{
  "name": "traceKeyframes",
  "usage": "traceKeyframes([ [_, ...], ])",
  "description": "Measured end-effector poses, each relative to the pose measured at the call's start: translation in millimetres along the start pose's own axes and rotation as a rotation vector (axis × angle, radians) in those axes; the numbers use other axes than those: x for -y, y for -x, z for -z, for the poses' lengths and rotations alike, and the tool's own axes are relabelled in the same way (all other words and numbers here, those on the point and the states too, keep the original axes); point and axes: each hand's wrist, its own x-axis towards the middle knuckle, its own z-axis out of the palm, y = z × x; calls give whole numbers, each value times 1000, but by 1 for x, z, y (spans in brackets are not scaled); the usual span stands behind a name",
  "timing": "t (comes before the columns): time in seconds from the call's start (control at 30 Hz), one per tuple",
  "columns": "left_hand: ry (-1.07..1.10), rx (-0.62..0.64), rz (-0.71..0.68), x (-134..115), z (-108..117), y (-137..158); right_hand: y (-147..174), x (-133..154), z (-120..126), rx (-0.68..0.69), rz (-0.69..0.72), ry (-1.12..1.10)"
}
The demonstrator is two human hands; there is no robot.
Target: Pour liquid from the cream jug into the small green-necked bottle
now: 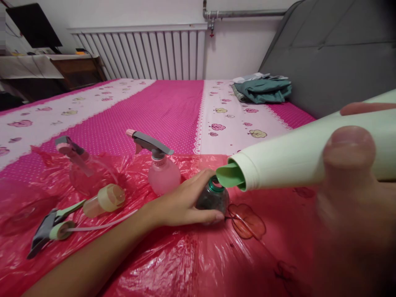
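My left hand (pixel 185 204) grips a small clear bottle (pixel 213 200) with a green neck, standing on the red plastic sheet (pixel 192 255). My right hand (pixel 349 181), close to the camera and blurred, holds a large pale green container (pixel 309 159) tilted on its side. Its green spout (pixel 230 175) sits right at the small bottle's mouth. No liquid is visible between them.
A pink spray bottle (pixel 162 169) stands just left of my hand. A clear spray bottle (pixel 83 167) lies farther left, beside a capped yellowish bottle (pixel 103 200) and a loose trigger head with tube (pixel 51 227). Folded clothes (pixel 262 88) sit by the grey headboard (pixel 334 53).
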Motion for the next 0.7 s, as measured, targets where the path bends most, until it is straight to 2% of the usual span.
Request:
traceKeyframes([
  [0.07,2,7,15,-1,0,0,11,18,-3,3,14,-66],
  [0.2,2,7,28,-1,0,0,26,42,-6,-11,29,-357],
  [0.37,-1,-6,3,0,0,0,27,43,-6,-10,-10,-357],
  [0.7,6,7,7,0,1,0,26,46,-3,-23,18,-339],
])
